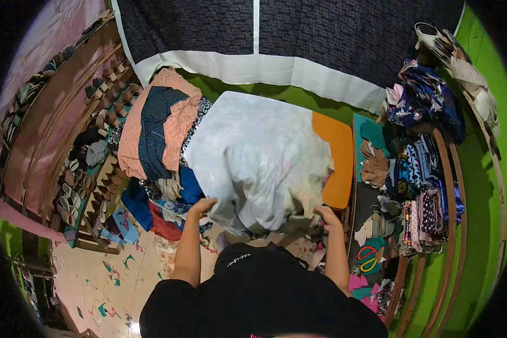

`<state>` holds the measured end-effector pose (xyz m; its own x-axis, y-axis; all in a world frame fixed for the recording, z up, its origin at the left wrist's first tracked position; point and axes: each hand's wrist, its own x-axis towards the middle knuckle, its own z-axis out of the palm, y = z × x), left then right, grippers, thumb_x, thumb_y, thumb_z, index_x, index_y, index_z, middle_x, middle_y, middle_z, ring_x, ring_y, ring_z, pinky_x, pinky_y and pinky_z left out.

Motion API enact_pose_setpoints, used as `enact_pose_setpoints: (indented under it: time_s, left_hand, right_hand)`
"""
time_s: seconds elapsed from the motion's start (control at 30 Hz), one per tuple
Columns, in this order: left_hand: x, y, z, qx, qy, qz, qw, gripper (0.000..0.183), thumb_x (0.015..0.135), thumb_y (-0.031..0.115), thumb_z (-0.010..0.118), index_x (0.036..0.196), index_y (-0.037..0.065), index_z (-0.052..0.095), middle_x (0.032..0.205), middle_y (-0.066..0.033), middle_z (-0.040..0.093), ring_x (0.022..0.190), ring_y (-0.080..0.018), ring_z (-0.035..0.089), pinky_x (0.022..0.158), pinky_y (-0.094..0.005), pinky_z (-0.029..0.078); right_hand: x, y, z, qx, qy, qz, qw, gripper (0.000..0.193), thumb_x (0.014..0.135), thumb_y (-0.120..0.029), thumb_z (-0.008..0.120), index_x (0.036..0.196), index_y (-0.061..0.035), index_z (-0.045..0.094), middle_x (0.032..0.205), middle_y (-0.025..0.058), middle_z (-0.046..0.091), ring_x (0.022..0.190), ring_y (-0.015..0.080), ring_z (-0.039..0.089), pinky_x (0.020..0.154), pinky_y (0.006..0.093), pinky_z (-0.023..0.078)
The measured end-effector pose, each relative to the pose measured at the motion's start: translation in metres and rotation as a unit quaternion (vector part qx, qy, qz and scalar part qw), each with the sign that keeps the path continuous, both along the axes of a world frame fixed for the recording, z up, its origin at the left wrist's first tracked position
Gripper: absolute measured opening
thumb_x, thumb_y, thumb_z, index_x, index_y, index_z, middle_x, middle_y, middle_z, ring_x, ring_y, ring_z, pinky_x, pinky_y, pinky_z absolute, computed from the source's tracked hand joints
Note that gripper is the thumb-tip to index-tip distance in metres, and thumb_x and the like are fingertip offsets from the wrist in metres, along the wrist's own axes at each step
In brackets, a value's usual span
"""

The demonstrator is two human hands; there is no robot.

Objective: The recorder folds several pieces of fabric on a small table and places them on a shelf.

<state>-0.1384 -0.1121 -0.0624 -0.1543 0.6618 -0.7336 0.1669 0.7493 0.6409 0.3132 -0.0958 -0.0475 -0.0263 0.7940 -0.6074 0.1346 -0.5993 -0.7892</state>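
Observation:
A large white sheet (253,146), cloth or thin plastic, is spread over an orange tabletop (337,163) and bunched into folds along its near side. My left hand (203,208) is closed on the sheet's near left edge. At the near right edge, my right hand (325,216) grips it too, its fingers partly hidden in the crumpled material. The sheet's middle is raised in loose creases, and its far end lies flatter. Beside its left edge lies a pile of peach fabric (134,132) with a dark plaid piece (155,127) across it.
Shoe lasts (70,197) line racks at left. Folded patterned fabrics (425,219) fill a shelf at right, near red-and-yellow-handled scissors (368,258) among scraps. A floral bundle (422,98) sits far right. A dark curtain (321,45) hangs behind; offcuts (111,276) litter the floor.

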Motion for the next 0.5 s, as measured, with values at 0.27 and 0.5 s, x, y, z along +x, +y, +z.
enact_pose_setpoints:
  time_s: [0.27, 0.5]
  left_hand:
    - [-0.035, 0.013, 0.126, 0.437, -0.382, 0.203, 0.789, 0.068, 0.078, 0.054, 0.036, 0.118, 0.0, 0.037, 0.113, -0.0126, 0.048, 0.102, -0.0261, 0.048, 0.085, -0.0375, 0.04]
    - [-0.03, -0.016, -0.072, 0.18, -0.248, 0.215, 0.927, 0.063, 0.078, 0.053, 0.039, 0.12, 0.006, 0.039, 0.113, -0.0069, 0.048, 0.102, -0.0222, 0.047, 0.086, -0.034, 0.036]
  right_hand:
    - [0.058, 0.02, 0.09, 0.326, 0.324, -0.292, 0.839, 0.059, 0.076, -0.051, 0.048, 0.109, -0.0021, 0.047, 0.103, 0.0086, 0.051, 0.087, 0.0198, 0.051, 0.068, 0.0298, 0.043]
    - [-0.016, -0.007, -0.016, 0.039, 0.004, -0.278, 0.96, 0.054, 0.072, -0.063, 0.043, 0.081, -0.0101, 0.05, 0.065, -0.0003, 0.048, 0.052, 0.013, 0.045, 0.051, 0.0293, 0.039]
